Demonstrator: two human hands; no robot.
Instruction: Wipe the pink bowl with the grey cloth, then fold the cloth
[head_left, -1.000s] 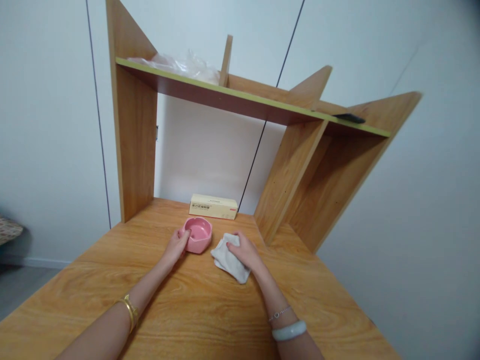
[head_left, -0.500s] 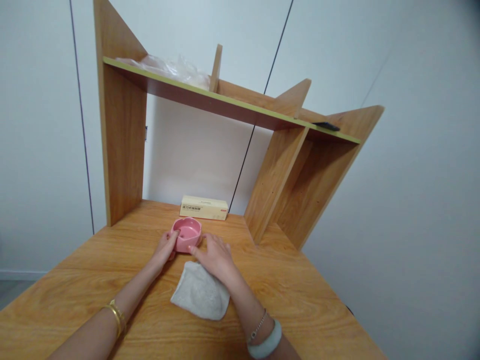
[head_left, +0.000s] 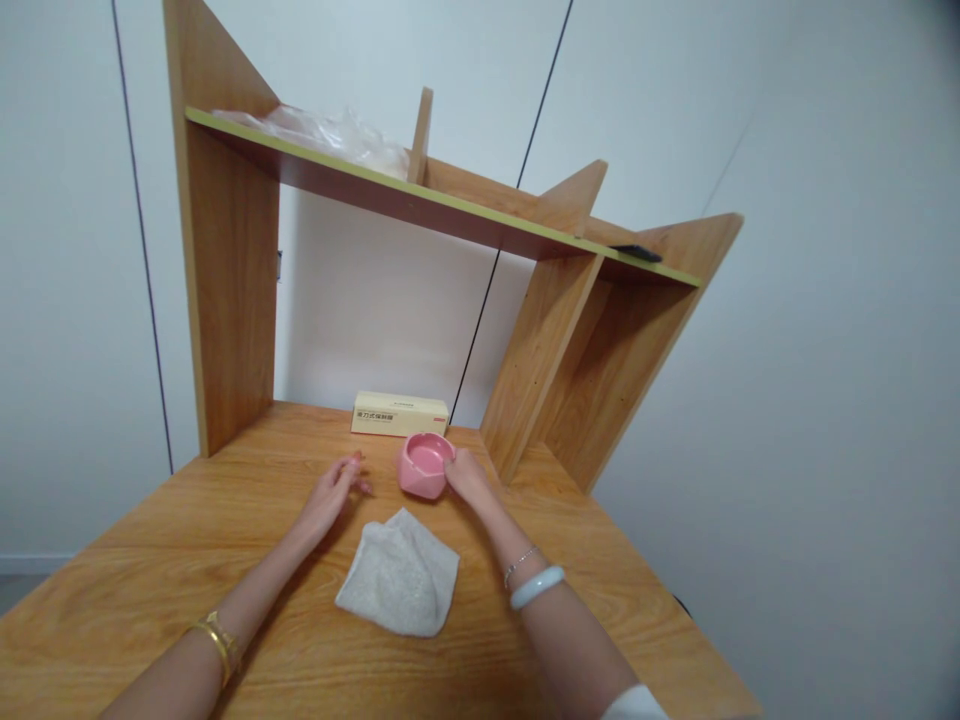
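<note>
A small pink dish (head_left: 422, 463) stands on the wooden desk (head_left: 225, 600), tilted a little. My right hand (head_left: 466, 476) grips its right rim with closed fingers. My left hand (head_left: 334, 490) rests open on the desk to the left of the dish, fingers loose, holding nothing. A crumpled white cloth (head_left: 399, 577) lies flat on the desk between my forearms, untouched.
A cream box with red print (head_left: 400, 414) lies at the back of the desk against the wall. A wooden shelf unit (head_left: 225, 300) rises over the desk, with a clear plastic bag (head_left: 330, 131) on top and a dark flat object (head_left: 634, 253) at its right end.
My right hand left the cloth and took the pink dish, shifting it right. My left hand let go of the dish and now lies open. The cloth lies nearer me.
</note>
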